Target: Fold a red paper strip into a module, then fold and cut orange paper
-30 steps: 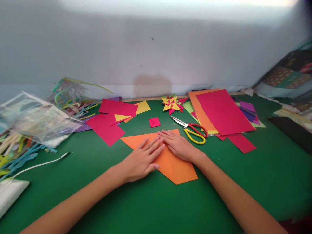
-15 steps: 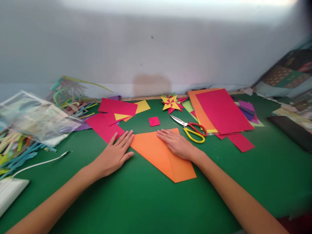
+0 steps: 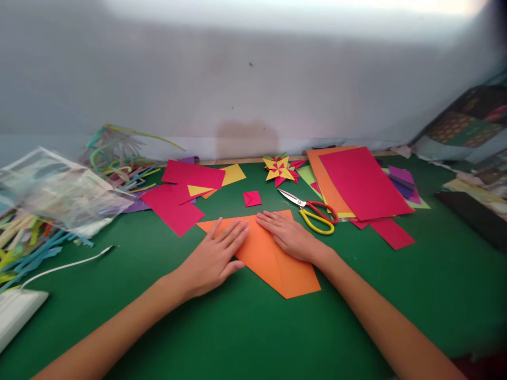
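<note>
A folded orange paper (image 3: 259, 257) lies on the green table (image 3: 237, 338), its pointed left corner showing beyond my fingers. My left hand (image 3: 216, 261) rests flat across the left part of the paper, fingers stretched out. On the upper right part lies my right hand (image 3: 289, 236), also flat with its fingers extended. Just behind the paper is a small folded red square (image 3: 252, 198). Scissors (image 3: 312, 210) with one red and one yellow handle lie to the right of it, blades apart.
A paper star (image 3: 279, 168) stands near the wall. Red sheets (image 3: 364, 182) are stacked at the right, others (image 3: 194, 174) at the left. Farther left are a plastic bag (image 3: 59, 184), paper strips and a white device (image 3: 21, 311) with a cable. A black object (image 3: 471, 216) lies far right.
My left hand has slid right along the orange paper, from its left corner towards my right hand, uncovering that corner. My right hand stays in place on the paper.
</note>
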### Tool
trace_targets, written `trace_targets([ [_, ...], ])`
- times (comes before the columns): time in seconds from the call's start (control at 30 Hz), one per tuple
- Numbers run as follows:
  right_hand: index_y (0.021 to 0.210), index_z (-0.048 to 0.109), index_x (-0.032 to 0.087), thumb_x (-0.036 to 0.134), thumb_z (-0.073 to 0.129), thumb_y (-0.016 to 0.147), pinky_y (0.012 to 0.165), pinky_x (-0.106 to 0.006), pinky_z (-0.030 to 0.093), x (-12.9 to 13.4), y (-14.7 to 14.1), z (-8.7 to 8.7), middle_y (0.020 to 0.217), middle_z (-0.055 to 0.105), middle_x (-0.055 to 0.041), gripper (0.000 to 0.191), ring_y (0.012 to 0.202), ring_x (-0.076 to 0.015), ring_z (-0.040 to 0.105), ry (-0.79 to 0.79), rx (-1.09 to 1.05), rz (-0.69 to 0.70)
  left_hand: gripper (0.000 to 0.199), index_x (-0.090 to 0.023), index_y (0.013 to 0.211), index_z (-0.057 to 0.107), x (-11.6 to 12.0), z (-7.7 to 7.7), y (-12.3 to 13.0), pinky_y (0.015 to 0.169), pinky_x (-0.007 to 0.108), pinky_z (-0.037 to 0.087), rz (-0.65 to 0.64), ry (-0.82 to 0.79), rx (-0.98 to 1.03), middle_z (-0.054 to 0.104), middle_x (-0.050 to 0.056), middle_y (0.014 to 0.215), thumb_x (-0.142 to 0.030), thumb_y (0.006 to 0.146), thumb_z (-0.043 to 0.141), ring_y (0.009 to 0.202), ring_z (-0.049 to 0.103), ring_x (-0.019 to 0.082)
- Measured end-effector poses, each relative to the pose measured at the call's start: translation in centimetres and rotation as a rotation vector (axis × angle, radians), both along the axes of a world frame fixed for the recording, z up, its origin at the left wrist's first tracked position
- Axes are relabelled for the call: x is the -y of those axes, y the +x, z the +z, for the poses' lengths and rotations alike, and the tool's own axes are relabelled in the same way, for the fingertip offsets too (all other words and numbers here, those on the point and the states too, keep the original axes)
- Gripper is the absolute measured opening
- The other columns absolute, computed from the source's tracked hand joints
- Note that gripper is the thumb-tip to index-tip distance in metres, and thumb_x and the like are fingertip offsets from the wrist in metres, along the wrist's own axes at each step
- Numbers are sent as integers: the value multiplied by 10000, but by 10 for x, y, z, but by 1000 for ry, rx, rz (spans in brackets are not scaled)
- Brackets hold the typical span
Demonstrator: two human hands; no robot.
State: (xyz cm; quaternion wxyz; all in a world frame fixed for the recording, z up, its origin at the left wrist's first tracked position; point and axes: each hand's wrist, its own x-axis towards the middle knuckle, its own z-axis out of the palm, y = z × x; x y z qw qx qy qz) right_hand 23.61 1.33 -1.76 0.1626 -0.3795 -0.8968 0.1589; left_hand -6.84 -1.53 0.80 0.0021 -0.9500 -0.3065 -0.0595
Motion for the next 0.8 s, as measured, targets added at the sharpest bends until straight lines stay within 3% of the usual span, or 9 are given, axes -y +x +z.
trace_targets([
  [0.07, 1653, 339, 287, 151, 382, 1064, 1302, -488, 317, 1, 0, 2, 1687, 388, -24, 606, 1576, -213, 347, -8, -10, 3, 832, -182, 1701, 15, 3, 2, 26, 1325, 489, -68, -69, -47, 34, 110, 101, 1762, -621, 1072, 337, 1648, 102, 266],
  [0.17, 1659, 323, 286, 265, 420, 1094, 1293, -495, 330, 1, 1, 4, 1693, 373, -43, 573, 1580, -229, 338, -42, -25, 11, 796, -249, 1703, 86, 6, -1, 54, 1326, 540, 6, -146, -123, 43, 54, 98, 1769, -654, 1059, 322, 1650, 62, 299],
  [0.27, 1663, 310, 284, 286, 453, 1087, 1296, -490, 320, 0, 2, 4, 1699, 359, -50, 593, 1585, -234, 328, -56, -28, 31, 775, -267, 1701, 122, 8, -9, 67, 1322, 558, 52, -117, -170, 50, 51, 102, 1771, -661, 1059, 307, 1650, 30, 316],
  [0.43, 1647, 353, 238, 195, 449, 1063, 1296, -502, 320, -2, 1, 1, 1688, 376, -76, 594, 1584, -234, 329, -34, -3, 38, 777, -269, 1702, 99, 12, -15, 64, 1317, 580, 41, -83, -218, 48, 47, 110, 1770, -661, 1061, 300, 1649, 7, 320],
  [0.57, 1641, 368, 278, 165, 384, 1071, 1281, -525, 353, -2, 0, 2, 1668, 410, -52, 581, 1562, -239, 374, -21, -16, 12, 782, -269, 1701, 105, 21, -11, 55, 1316, 581, 54, -104, -258, 36, 50, 134, 1766, -663, 1058, 311, 1647, 54, 327],
  [0.8, 1652, 341, 272, 100, 361, 1045, 1295, -493, 335, -1, 0, 1, 1679, 400, -32, 631, 1572, -213, 354, 13, 8, 22, 805, -265, 1700, 127, 57, -4, 36, 1326, 526, 127, -121, -311, 43, 48, 118, 1765, -667, 1045, 363, 1636, 126, 337],
])
